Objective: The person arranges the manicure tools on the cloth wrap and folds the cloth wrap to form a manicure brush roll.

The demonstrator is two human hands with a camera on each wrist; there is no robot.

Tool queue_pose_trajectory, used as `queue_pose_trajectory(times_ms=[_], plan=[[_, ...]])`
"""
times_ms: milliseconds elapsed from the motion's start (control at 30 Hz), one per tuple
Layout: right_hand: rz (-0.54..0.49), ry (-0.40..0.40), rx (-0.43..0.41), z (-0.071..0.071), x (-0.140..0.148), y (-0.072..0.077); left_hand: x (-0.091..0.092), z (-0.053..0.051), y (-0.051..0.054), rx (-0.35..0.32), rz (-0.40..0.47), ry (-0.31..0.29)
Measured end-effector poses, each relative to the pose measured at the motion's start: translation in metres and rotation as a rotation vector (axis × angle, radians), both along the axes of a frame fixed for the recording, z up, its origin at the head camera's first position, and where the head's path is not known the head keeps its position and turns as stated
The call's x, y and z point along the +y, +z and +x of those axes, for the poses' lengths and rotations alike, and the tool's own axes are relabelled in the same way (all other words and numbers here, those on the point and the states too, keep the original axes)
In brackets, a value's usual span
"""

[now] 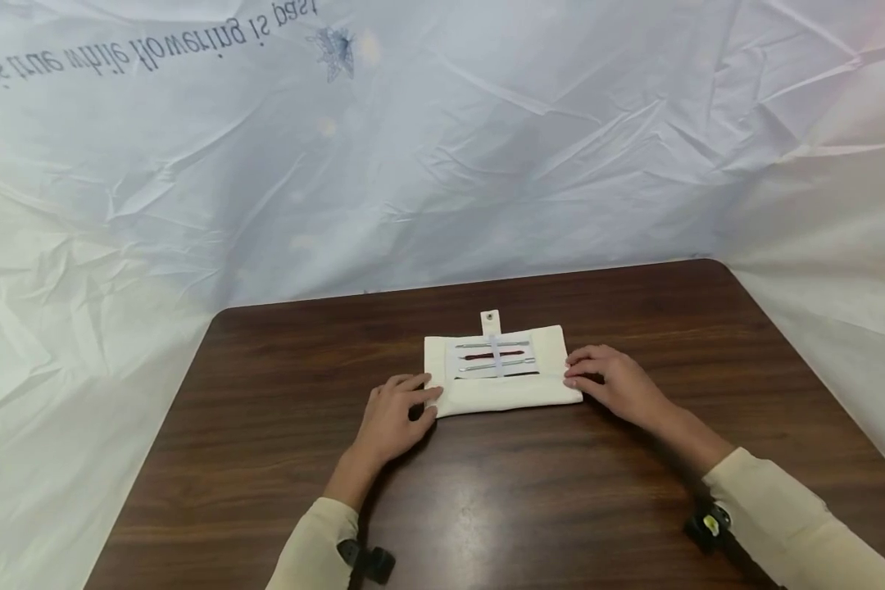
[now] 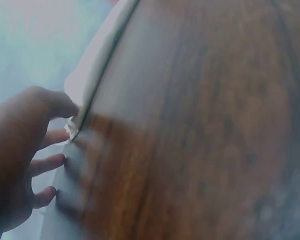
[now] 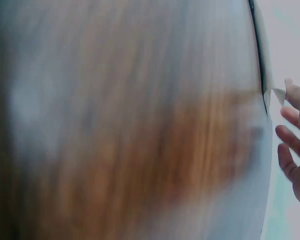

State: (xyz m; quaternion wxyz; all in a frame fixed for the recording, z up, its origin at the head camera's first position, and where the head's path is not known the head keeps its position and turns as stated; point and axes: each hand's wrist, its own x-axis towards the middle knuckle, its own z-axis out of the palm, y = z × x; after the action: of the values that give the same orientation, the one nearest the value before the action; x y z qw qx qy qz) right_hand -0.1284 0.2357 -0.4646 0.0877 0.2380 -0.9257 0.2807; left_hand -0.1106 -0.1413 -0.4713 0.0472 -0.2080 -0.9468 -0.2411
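A white fold-over tool case (image 1: 505, 397) lies on the table, its snap tab (image 1: 490, 321) pointing to the far side. Several slim tools, silver ones and a dark red one (image 1: 492, 356), lie under a clear strap on its upper part. My left hand (image 1: 392, 419) grips the case's left edge near the front corner; in the left wrist view, the thumb and index finger of that hand (image 2: 20, 135) pinch the corner. On the right edge, my right hand (image 1: 619, 385) pinches the case between thumb and fingers. The case's corner (image 3: 278, 95) shows beside the right thumb.
The dark wooden table (image 1: 487, 508) has rounded far corners. A pale wrinkled sheet (image 1: 442, 164) with mirrored lettering hangs behind it and along both sides. Black wrist cameras are strapped at both cream sleeves (image 1: 782, 500).
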Motion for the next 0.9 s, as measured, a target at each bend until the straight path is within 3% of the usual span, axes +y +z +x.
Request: queue_pose_trajectory(times_ms=[133,333,533,700,900], plan=[[0.081,0.072,-0.029,-0.003,0.006,-0.002,-0.005,-0.002,-0.001,-0.053,-0.038,-0.042],[0.17,0.115,-0.156,-0.006,0.008,-0.001,-0.01,-0.011,0.001,-0.221,-0.059,-0.124],[0.183,0.104,-0.179,-0.006,0.008,0.003,-0.009,-0.013,0.0,-0.233,-0.022,-0.132],[0.032,0.088,-0.177,-0.008,0.008,0.004,-0.008,-0.014,-0.001,-0.227,0.136,-0.098],[-0.211,0.031,-0.294,-0.015,-0.004,0.006,0.003,-0.019,0.0,-0.15,0.329,0.058]])
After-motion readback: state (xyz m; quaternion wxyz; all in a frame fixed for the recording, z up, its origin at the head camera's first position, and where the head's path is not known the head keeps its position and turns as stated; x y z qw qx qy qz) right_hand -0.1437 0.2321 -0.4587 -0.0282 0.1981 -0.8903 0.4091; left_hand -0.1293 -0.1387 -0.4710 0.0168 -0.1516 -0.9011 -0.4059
